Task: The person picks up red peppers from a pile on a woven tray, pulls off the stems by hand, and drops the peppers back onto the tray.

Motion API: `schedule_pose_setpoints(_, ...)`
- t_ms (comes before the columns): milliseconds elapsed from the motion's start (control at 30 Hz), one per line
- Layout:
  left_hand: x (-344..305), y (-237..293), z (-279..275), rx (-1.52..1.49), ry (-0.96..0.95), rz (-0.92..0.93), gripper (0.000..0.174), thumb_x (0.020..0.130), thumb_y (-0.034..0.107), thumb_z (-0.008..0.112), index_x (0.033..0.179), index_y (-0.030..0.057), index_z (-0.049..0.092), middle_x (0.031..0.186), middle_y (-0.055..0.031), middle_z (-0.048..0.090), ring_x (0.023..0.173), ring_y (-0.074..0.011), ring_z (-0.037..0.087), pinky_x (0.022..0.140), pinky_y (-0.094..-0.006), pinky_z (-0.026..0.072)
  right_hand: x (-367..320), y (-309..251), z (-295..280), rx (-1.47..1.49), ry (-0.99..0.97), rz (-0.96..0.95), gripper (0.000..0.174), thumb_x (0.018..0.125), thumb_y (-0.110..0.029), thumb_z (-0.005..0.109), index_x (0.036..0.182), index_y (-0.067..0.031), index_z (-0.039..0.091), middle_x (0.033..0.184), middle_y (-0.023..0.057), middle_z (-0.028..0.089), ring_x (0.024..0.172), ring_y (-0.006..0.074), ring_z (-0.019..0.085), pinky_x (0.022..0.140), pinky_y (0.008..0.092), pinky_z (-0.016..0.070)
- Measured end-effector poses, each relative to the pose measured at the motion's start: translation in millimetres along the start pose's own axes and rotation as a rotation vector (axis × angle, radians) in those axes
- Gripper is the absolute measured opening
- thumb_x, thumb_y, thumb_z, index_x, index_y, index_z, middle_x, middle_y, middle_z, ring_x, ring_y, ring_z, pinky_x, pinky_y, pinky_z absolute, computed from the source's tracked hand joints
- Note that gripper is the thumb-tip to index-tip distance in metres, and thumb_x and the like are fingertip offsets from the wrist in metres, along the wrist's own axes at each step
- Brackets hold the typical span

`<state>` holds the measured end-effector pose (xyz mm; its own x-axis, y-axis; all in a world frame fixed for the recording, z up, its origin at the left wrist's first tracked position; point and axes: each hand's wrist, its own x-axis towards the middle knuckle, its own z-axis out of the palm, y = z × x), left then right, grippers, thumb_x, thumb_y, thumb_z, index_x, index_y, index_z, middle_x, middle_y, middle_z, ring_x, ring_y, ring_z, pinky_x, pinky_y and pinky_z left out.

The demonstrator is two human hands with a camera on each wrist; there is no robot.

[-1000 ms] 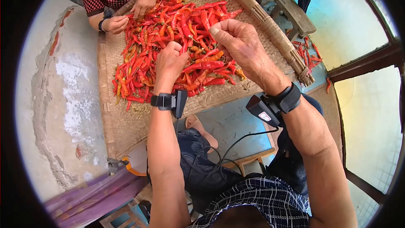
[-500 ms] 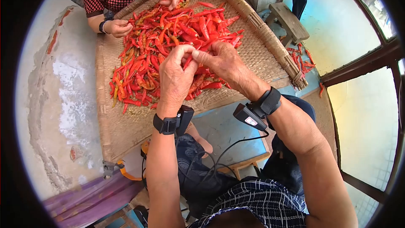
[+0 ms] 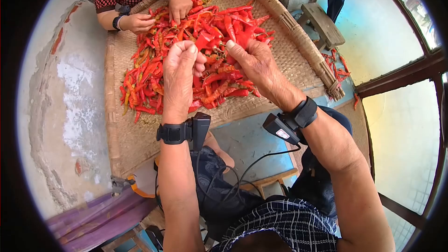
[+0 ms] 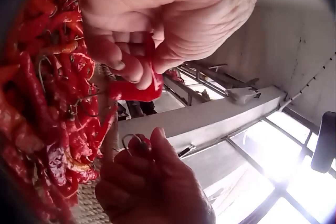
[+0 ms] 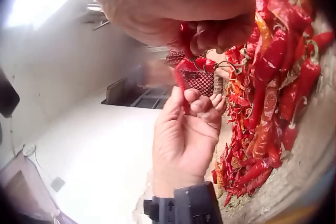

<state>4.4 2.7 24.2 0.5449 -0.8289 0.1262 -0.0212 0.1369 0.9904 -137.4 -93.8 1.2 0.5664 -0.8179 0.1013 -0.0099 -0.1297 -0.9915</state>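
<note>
A heap of red chili peppers [image 3: 158, 70] lies on a woven tray [image 3: 126, 144]. Over its near part, my left hand [image 3: 177, 77] pinches a red chili pepper [image 4: 137, 90] between thumb and fingers. The pepper's thin stem sticks out toward the heap in the left wrist view. Just to the right, my right hand [image 3: 259, 65] has its thumb bent in against its fingers. A red chili pepper [image 5: 186, 37] shows in its grip in the right wrist view, partly hidden by the fingers. A small gap separates the two hands.
Across the tray, another person's hands [image 3: 179, 4] work at the heap's far left. The tray has a thick bamboo rim [image 3: 298, 30] on the right. A wooden stool [image 3: 322, 25] and loose peppers [image 3: 336, 65] are beyond it. A wall [image 3: 79, 93] stands left.
My right hand came in from the right to meet my left over the heap; now they have drawn slightly apart. The other person's hand lifted and came back down to the peppers.
</note>
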Motion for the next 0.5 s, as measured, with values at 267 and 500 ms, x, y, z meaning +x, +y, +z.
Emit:
schedule_pose_setpoints(267,-8.4,1.7,20.2,0.211,-0.182,0.012,0.015,0.092,0.015,0.053,0.100,0.0025,0.051,0.079,-0.0025,0.060,0.065,-0.0061,0.053,0.059,-0.0201,0.0440,-7.8,-1.2,-4.6,0.134,-0.148,0.030,0.032,0.091,-0.028,0.056,0.086,0.0029,0.062,0.069,0.0076,0.059,0.064,0.0131,0.052,0.055,0.0318,0.0429)
schedule_pose_setpoints(500,1.9,-2.9,15.9,0.445,-0.093,0.031,0.012,0.089,0.012,0.057,0.094,0.0020,0.054,0.076,-0.0040,0.063,0.059,-0.0072,0.053,0.053,-0.0211,0.0432,-5.9,1.8,-13.4,-0.026,-0.089,-0.036,0.033,0.085,-0.027,0.062,0.081,0.0049,0.061,0.060,0.0111,0.055,0.057,0.0154,0.051,0.053,0.0347,0.0425)
